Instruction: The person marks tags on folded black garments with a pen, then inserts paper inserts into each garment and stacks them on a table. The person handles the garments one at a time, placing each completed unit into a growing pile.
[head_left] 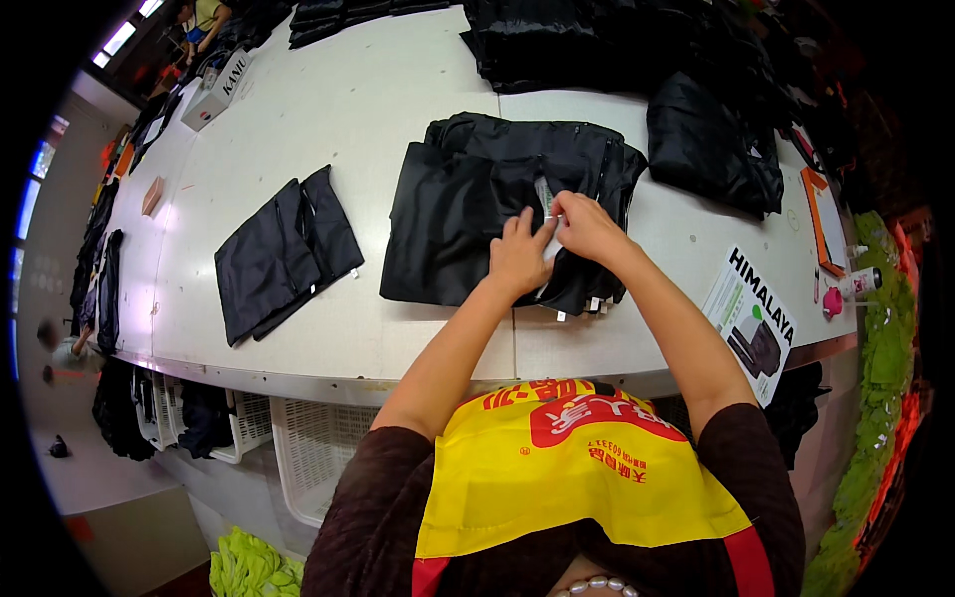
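Observation:
A stack of black fabric pieces lies on the white table in front of me. My left hand rests flat on the stack's right part, fingers pressed on the cloth. My right hand pinches a small pale tag or label at the top of the stack, right beside my left fingertips. Small white labels stick out at the stack's lower right edge.
A second, smaller pile of black fabric lies to the left. More black garments are heaped at the back and right. A printed sheet lies at the right edge; white baskets stand under the table.

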Demonstrator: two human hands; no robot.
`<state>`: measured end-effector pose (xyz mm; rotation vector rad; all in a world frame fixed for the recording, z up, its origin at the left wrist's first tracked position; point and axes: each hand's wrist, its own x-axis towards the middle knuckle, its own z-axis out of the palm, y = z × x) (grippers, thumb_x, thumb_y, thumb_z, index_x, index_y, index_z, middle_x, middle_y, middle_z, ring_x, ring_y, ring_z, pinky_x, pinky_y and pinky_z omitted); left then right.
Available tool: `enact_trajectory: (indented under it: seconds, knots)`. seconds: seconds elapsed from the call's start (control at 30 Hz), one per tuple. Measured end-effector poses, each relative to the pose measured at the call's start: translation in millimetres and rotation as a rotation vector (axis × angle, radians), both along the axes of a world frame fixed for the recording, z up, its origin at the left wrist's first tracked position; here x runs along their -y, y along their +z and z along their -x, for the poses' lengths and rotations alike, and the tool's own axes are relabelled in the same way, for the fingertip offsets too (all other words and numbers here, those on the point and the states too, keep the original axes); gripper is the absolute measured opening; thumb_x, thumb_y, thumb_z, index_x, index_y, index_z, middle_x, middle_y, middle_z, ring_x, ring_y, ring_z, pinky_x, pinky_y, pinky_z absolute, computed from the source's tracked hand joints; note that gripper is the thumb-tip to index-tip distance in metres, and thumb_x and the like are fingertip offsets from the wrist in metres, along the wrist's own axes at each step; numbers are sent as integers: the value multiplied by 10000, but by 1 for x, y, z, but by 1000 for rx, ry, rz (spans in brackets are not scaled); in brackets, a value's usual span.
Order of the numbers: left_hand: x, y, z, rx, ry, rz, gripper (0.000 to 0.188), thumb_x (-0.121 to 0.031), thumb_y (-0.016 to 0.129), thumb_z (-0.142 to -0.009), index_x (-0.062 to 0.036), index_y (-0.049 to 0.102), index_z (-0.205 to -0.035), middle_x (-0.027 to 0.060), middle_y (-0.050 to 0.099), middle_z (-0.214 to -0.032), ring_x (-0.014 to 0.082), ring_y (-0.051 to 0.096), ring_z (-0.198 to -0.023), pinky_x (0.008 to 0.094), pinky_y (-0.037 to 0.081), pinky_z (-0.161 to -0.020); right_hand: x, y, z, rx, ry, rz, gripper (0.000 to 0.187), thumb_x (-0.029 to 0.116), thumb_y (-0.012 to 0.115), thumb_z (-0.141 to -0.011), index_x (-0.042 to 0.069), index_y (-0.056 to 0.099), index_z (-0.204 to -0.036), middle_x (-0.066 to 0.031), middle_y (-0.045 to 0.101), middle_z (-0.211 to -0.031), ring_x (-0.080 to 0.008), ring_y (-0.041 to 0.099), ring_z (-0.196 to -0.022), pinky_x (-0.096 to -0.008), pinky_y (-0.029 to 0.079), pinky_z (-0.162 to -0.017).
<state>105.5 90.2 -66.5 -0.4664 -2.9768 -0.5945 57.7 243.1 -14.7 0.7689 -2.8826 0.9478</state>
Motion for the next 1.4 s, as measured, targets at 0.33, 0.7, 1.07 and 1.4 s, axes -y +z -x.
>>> enact_trajectory:
  seconds: [0.33, 0.7, 1.07, 1.4]
  knots:
    - [18, -6, 21, 149, 70, 38, 565, -326, 586, -776, -194, 451, -1308, 162, 308, -1427, 333, 303, -1292, 505, 366, -929, -3, 20, -112, -409, 132, -396, 434, 205, 655, -742, -49, 559, -1081, -185, 557, -1148, -288, 510, -1111, -407, 400, -912]
    - [17, 13, -42, -156, 231, -424, 334, -163, 579, -816, -52, 581, -1131, 178, 527, -1209, 326, 451, -1177, 420, 350, -962, -8, 13, -119, -439, 214, -98, 116, 96, 604, -709, 17, 574, -788, -164, 611, -1023, -300, 554, -1063, -456, 366, -969]
    - [30, 16, -148, 1187, 759, -1750, 333, -388, 589, -878, -56, 597, -870, 50, 609, -699, 177, 620, -591, 256, 519, -540, 11, 8, -148, -62, 467, -207, 269, 256, 629, -755, 44, 594, -917, -148, 608, -1021, -278, 536, -1047, -403, 382, -851]
    - [99, 87, -129, 501, 315, -1911, 324, 43, 636, -681, -17, 630, -999, 84, 666, -894, 194, 648, -837, 312, 516, -799, -38, 38, -83, -138, -110, 12, 345, 277, 559, -868, 6, 598, -1078, -164, 562, -1201, -339, 459, -1188, -432, 353, -997]
